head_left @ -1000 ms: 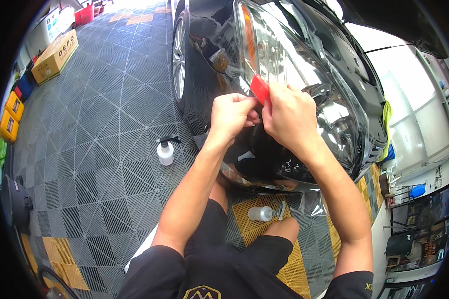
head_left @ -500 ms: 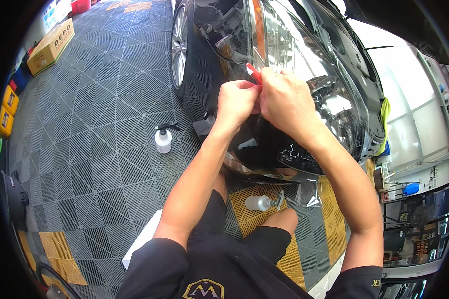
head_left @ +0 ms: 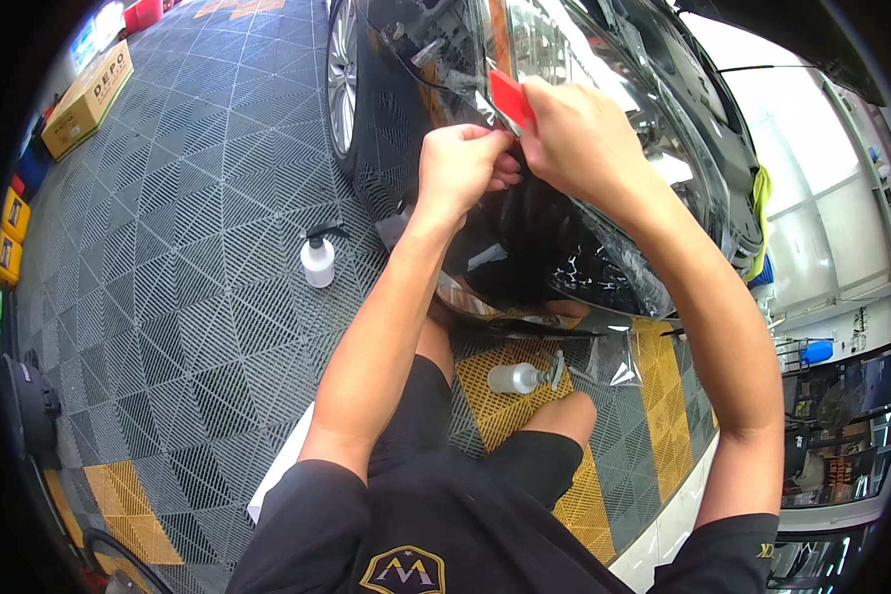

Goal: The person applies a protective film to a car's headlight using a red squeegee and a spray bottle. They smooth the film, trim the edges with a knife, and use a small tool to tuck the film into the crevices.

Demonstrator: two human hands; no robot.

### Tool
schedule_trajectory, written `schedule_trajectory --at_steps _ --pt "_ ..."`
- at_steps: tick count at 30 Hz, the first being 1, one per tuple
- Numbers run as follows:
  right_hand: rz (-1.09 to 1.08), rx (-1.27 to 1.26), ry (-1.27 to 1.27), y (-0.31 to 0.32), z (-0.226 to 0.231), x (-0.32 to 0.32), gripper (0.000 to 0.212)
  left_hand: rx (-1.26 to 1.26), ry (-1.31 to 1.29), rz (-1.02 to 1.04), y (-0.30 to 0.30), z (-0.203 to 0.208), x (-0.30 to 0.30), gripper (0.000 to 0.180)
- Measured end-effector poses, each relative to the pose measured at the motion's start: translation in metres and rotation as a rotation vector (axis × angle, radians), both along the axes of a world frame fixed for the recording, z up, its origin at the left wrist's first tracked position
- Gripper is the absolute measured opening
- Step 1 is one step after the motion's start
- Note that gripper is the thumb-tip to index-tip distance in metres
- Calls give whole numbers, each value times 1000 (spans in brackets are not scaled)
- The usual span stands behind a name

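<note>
At the front corner of a black car (head_left: 510, 238), both my hands work close together beside the headlight (head_left: 564, 45). My right hand (head_left: 589, 144) is closed around a flat red squeegee (head_left: 510, 97), whose broad face shows beyond the fingers. Just left of it, my left hand (head_left: 462, 170) is closed, thumb and forefinger pinching what looks like the edge of a clear film (head_left: 485, 107). The exact pinch point is partly hidden. Wrinkled, wet-looking film also covers the headlight and bumper areas around the hands.
A spray bottle (head_left: 317, 263) stands on the grey tile floor (head_left: 198, 327) to the left. Another spray bottle (head_left: 515, 378) lies near my knee, beside a clear plastic sheet (head_left: 614, 358). A cardboard box (head_left: 87, 101) sits far left. A yellow-green cloth (head_left: 762, 213) hangs on the car.
The squeegee has turned, so more of its red face shows. My right hand has moved up and slightly away from the left. The whole view has shifted a little.
</note>
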State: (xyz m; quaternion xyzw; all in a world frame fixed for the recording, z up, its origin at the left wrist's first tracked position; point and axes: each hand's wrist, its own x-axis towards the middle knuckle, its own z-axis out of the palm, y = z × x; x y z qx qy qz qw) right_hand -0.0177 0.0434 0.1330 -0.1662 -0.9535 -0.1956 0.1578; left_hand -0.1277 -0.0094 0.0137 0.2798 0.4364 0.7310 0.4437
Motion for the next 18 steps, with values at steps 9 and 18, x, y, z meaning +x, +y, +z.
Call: schedule_trajectory --at_steps 9,18 --pt "-29 -136 92 -13 -13 40 15 -15 38 -13 1 2 -2 27" --pt "-113 -63 167 0 16 16 17 -40 91 15 3 2 -5 38"
